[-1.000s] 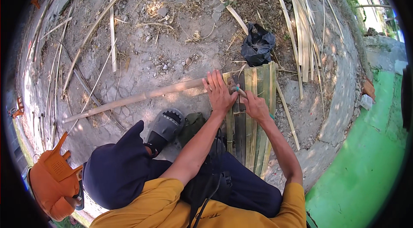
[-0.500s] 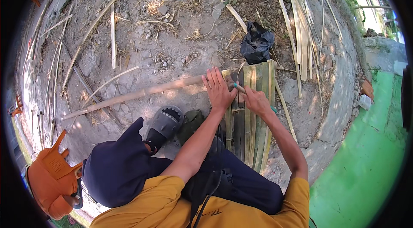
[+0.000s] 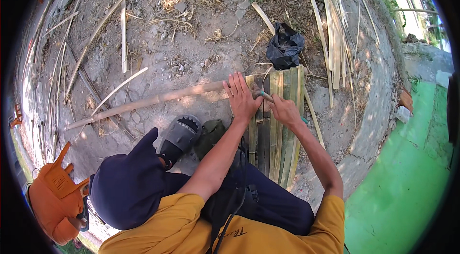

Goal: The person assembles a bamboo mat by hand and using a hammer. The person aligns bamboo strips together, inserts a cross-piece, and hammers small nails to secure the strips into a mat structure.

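Note:
My left hand lies with its fingers stretched out over the right end of a long bamboo pole, its thumb close to the head of a short tool. Closed around that wooden-handled tool, with a teal band near its head, is my right hand. The tool's exact kind is hard to make out, as both hands partly cover it. Beneath my hands, several split bamboo slats lie side by side, some greenish, some dark, running toward my legs.
A black plastic bag sits just beyond the slats. Pale bamboo strips are piled at the far right, and others are scattered left. My shoe rests by the pole. An orange plastic chair stands lower left; green-painted floor lies right.
The view has shifted slightly. Both hands keep nearly the same place over the slats, and the tool stays in my right hand.

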`<control>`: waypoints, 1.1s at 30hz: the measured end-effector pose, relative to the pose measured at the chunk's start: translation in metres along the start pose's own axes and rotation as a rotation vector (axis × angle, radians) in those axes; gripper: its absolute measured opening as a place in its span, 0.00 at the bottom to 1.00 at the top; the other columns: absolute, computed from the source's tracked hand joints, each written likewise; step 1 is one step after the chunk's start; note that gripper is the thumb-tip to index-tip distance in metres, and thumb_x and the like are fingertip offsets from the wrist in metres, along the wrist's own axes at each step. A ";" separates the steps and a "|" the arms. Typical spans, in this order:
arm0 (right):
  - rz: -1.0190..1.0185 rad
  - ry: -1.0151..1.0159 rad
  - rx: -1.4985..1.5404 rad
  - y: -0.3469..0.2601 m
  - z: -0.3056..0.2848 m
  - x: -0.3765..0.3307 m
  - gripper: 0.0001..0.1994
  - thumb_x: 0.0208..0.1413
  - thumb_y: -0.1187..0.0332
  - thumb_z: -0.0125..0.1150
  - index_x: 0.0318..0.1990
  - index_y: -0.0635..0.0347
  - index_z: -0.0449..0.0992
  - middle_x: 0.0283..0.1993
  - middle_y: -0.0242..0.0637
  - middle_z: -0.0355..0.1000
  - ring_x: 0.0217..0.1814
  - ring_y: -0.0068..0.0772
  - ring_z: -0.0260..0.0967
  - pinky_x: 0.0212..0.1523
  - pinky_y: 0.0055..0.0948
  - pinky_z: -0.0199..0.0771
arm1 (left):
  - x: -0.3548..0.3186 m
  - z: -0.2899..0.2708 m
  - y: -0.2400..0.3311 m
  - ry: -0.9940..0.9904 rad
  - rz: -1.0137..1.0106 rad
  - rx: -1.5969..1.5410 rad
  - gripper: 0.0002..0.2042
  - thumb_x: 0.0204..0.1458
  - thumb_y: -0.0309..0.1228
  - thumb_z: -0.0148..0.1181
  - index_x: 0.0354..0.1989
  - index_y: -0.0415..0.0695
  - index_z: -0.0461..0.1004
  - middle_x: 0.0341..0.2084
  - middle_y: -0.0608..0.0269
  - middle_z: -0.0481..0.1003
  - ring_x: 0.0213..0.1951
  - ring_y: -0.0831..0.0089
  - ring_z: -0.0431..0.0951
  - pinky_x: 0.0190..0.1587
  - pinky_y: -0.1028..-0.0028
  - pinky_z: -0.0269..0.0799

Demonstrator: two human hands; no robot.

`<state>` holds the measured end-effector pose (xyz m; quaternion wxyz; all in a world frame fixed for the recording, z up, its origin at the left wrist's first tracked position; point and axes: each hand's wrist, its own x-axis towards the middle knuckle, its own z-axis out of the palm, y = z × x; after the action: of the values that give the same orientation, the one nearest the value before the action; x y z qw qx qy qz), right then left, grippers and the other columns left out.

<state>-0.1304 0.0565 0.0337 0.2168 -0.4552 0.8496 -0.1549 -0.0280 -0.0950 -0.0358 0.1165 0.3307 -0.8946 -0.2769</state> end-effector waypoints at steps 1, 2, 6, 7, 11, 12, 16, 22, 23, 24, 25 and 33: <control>-0.029 0.014 0.034 -0.002 0.000 -0.005 0.11 0.64 0.63 0.60 0.47 0.59 0.71 0.30 0.52 0.77 0.28 0.62 0.76 0.29 0.55 0.75 | -0.003 0.000 -0.001 0.027 0.012 0.012 0.52 0.54 0.58 0.63 0.74 0.27 0.49 0.72 0.39 0.56 0.77 0.44 0.48 0.78 0.42 0.35; -0.058 0.027 0.069 -0.004 -0.001 -0.008 0.11 0.65 0.63 0.59 0.48 0.59 0.70 0.30 0.52 0.77 0.29 0.62 0.76 0.29 0.56 0.75 | -0.005 -0.001 0.000 0.054 0.022 0.024 0.52 0.54 0.58 0.63 0.74 0.27 0.49 0.72 0.38 0.56 0.77 0.43 0.48 0.78 0.42 0.34; -0.019 -0.001 0.030 0.002 0.000 0.011 0.11 0.66 0.62 0.58 0.47 0.59 0.70 0.29 0.52 0.76 0.29 0.61 0.77 0.29 0.55 0.75 | 0.003 0.001 0.002 0.051 0.030 0.029 0.52 0.54 0.58 0.63 0.74 0.27 0.50 0.72 0.38 0.56 0.77 0.43 0.48 0.78 0.42 0.35; -0.012 -0.003 0.029 0.001 0.002 0.004 0.11 0.66 0.62 0.58 0.47 0.59 0.70 0.29 0.52 0.76 0.29 0.61 0.77 0.29 0.55 0.75 | -0.002 -0.002 0.002 0.007 0.014 0.018 0.52 0.54 0.59 0.63 0.74 0.27 0.50 0.72 0.38 0.56 0.77 0.43 0.49 0.78 0.42 0.35; -0.078 0.067 0.099 0.002 -0.002 -0.005 0.12 0.66 0.61 0.57 0.46 0.60 0.69 0.28 0.53 0.76 0.29 0.62 0.76 0.28 0.57 0.74 | 0.003 -0.001 0.003 0.005 0.017 0.064 0.53 0.53 0.60 0.63 0.74 0.26 0.52 0.72 0.38 0.56 0.76 0.43 0.49 0.78 0.42 0.35; -0.156 0.093 0.160 -0.001 -0.005 -0.009 0.12 0.67 0.60 0.56 0.46 0.60 0.68 0.28 0.54 0.76 0.29 0.63 0.76 0.29 0.58 0.73 | 0.000 -0.001 0.001 -0.002 0.012 0.064 0.53 0.53 0.60 0.63 0.74 0.26 0.52 0.72 0.38 0.56 0.76 0.43 0.49 0.78 0.42 0.35; 0.060 -0.047 0.011 -0.004 -0.003 0.009 0.11 0.67 0.62 0.57 0.46 0.60 0.69 0.27 0.54 0.75 0.28 0.63 0.76 0.29 0.58 0.73 | -0.002 0.001 0.002 0.028 0.016 0.002 0.55 0.49 0.58 0.66 0.74 0.26 0.51 0.72 0.38 0.56 0.77 0.44 0.49 0.79 0.42 0.35; 0.111 -0.042 0.050 -0.005 0.003 0.002 0.08 0.64 0.68 0.60 0.44 0.60 0.70 0.27 0.54 0.75 0.29 0.63 0.76 0.30 0.55 0.74 | -0.007 0.002 0.000 0.024 0.009 0.017 0.59 0.43 0.55 0.71 0.74 0.26 0.48 0.73 0.39 0.54 0.77 0.45 0.48 0.79 0.42 0.35; 0.088 0.017 0.090 -0.008 0.002 -0.002 0.08 0.64 0.68 0.60 0.45 0.61 0.70 0.28 0.54 0.76 0.31 0.64 0.76 0.31 0.56 0.73 | -0.003 0.003 -0.003 0.028 0.007 -0.009 0.59 0.43 0.55 0.71 0.75 0.26 0.48 0.74 0.40 0.53 0.77 0.45 0.48 0.79 0.42 0.35; 0.075 0.070 0.131 -0.010 0.002 -0.011 0.09 0.65 0.68 0.60 0.46 0.61 0.71 0.29 0.54 0.76 0.32 0.65 0.76 0.32 0.56 0.72 | -0.001 0.003 -0.002 0.033 0.002 -0.009 0.59 0.43 0.55 0.71 0.75 0.26 0.48 0.74 0.40 0.53 0.77 0.45 0.48 0.79 0.42 0.35; -0.040 0.189 0.153 -0.008 0.001 -0.014 0.09 0.65 0.67 0.60 0.46 0.60 0.71 0.28 0.54 0.76 0.32 0.64 0.76 0.30 0.55 0.71 | 0.001 0.003 0.000 0.025 0.002 0.012 0.59 0.43 0.55 0.71 0.75 0.26 0.48 0.74 0.40 0.53 0.77 0.45 0.48 0.79 0.42 0.35; 0.150 0.093 0.277 -0.019 -0.013 -0.010 0.10 0.70 0.64 0.55 0.46 0.62 0.71 0.27 0.51 0.72 0.24 0.55 0.72 0.26 0.46 0.71 | 0.003 0.001 0.000 0.062 0.029 -0.025 0.53 0.53 0.57 0.64 0.74 0.26 0.50 0.73 0.37 0.54 0.77 0.44 0.48 0.78 0.42 0.35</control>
<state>-0.1185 0.0557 0.0561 0.2487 -0.3485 0.8608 -0.2751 -0.0301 -0.0966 -0.0367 0.1521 0.3247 -0.8918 -0.2759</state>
